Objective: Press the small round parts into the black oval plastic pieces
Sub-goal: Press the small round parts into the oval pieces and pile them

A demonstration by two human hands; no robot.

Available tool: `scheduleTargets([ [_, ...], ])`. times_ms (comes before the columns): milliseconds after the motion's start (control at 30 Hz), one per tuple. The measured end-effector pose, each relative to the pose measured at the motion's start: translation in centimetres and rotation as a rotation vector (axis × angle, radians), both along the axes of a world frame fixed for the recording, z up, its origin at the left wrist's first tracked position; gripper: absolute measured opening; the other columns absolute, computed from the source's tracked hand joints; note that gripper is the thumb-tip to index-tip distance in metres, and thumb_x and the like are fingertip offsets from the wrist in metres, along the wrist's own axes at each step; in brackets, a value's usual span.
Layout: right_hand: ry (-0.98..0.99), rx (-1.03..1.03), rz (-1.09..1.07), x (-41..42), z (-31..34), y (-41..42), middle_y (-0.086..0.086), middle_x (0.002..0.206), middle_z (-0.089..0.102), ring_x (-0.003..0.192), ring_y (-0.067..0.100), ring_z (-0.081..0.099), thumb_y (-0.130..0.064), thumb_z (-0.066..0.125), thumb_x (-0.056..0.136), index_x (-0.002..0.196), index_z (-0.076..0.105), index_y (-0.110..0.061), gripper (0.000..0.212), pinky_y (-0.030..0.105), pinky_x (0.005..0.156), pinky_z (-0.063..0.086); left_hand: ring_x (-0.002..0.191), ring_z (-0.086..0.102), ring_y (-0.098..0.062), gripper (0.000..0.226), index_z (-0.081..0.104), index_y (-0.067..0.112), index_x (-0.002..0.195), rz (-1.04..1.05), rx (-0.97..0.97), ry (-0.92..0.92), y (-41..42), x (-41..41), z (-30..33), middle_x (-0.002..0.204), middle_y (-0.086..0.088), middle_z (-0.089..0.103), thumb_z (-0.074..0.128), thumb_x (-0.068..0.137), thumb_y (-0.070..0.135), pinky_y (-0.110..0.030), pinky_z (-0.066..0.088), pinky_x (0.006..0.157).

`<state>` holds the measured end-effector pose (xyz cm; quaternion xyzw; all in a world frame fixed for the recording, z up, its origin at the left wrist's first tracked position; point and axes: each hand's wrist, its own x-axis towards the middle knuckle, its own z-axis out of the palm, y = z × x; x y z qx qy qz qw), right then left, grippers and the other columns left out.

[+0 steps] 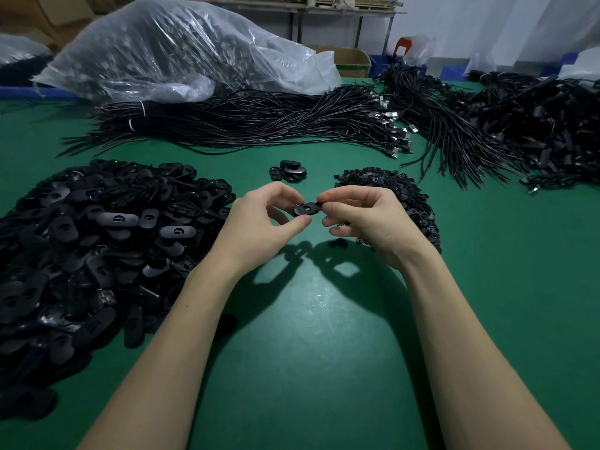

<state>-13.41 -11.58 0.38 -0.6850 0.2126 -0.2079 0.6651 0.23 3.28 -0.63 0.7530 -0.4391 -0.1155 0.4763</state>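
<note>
Hands meet above the middle of the green table (324, 352), raised clear of its surface. We see the left hand (259, 222) pinching a black oval piece (306, 210) at its left end, thumb below and fingers (282, 193) curled over the top. The right hand (363, 219) closes on the oval's right end, fingertips pressed together there; whether a small round part sits under them, we cannot tell. The oval lies roughly flat, a hole showing in its upper face.

We note a large heap of oval pieces (91, 241) to the left, spreading toward the near edge. A smaller heap of round parts (406, 196) sits just behind and beside the right hand. A little cluster of ovals (289, 171) rests beyond the hands, apart from both heaps. Bundles of black cables (259, 121) stretch across the far side, with a clear plastic bag (181, 50) behind them.
</note>
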Motion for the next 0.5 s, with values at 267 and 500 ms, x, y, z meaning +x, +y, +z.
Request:
scheduleTargets([
  [267,0.020,0.005,-0.021,0.17,-0.13,-0.13,0.004,0.085,0.079,0.072,0.013,0.074,-0.005,0.078,0.089,0.093,0.080,-0.016,0.012,0.021,0.065,0.058,0.083,0.066,0.002,0.019,0.068,0.034,0.099,-0.006,-0.014,0.015,0.03,-0.01,0.06,0.092,0.019,0.074,0.081,0.085,0.034,-0.016,0.045,0.074],
  [500,0.097,-0.087,-0.065,0.64,0.37,0.30,0.003,0.077,0.077,0.068,0.009,0.071,-0.007,0.077,0.089,0.093,0.080,-0.010,0.006,0.019,0.062,0.057,0.081,0.067,0.000,0.020,0.070,0.033,0.099,0.001,-0.025,0.003,-0.05,0.18,-0.12,0.090,0.020,0.075,0.082,0.084,0.030,-0.007,0.041,0.066],
])
